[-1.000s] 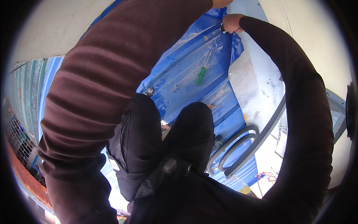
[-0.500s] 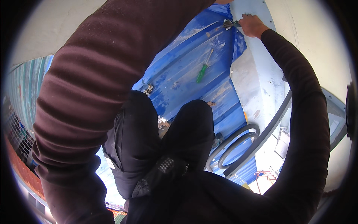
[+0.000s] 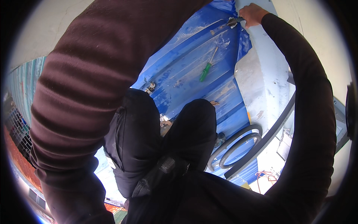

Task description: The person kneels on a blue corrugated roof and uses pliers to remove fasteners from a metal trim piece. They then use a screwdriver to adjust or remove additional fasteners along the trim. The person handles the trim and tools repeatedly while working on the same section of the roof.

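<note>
My right hand reaches far up to the top edge of the view and grips a small metal tool against the upper edge of the blue corrugated roof sheet. My left arm, in a dark maroon sleeve, sweeps across the upper left; its hand is out of the picture. A green-handled screwdriver lies loose on the blue sheet below the right hand. My knees in black trousers rest on the sheet.
A pale metal flashing strip runs along the sheet's right side beside a light wall. Grey hose loops lie at the lower right. A few small screws sit near my left knee. Rooftops show far below at the left.
My right hand has moved a little right and up along the sheet's top edge, and the metal tool now shows at its fingers. The view has shifted slightly.
</note>
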The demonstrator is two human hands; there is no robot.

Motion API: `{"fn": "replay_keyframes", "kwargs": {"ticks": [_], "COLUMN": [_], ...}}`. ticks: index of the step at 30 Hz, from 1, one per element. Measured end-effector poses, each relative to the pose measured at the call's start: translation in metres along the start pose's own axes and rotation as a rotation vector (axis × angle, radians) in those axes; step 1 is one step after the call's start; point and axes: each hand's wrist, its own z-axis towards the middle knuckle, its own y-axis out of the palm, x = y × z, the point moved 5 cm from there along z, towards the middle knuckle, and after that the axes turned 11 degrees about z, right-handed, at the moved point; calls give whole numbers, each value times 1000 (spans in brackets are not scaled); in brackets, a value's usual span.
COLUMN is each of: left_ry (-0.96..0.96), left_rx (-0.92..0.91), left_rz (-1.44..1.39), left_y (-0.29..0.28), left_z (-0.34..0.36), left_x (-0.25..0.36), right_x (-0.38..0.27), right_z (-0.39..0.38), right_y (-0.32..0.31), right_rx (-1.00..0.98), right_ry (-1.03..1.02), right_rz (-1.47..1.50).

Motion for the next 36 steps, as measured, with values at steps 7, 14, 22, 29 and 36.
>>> {"fn": "replay_keyframes", "kwargs": {"ticks": [7, 14, 22, 29, 36], "left_ry": [39, -28, -32, 38, 65], "left_rx": [-5, -26, 26, 45, 36], "left_rz": [34, -16, -15, 42, 102], "left_y": [0, -4, -1, 3, 3], "left_z": [-4, -3, -2, 3, 2], "left_x": [-2, -1, -2, -2, 4], "right_x": [-4, -31, -57, -18, -15], "right_z": [-9, -18, -39, -55, -36], "right_y": [-3, -11, 4, 51, 50], "right_rx": [-67, -27, -49, -28, -209], "right_ry": [-46, -17, 153, 364, 357], "right_rz": [-46, -172, 29, 682, 490]}}
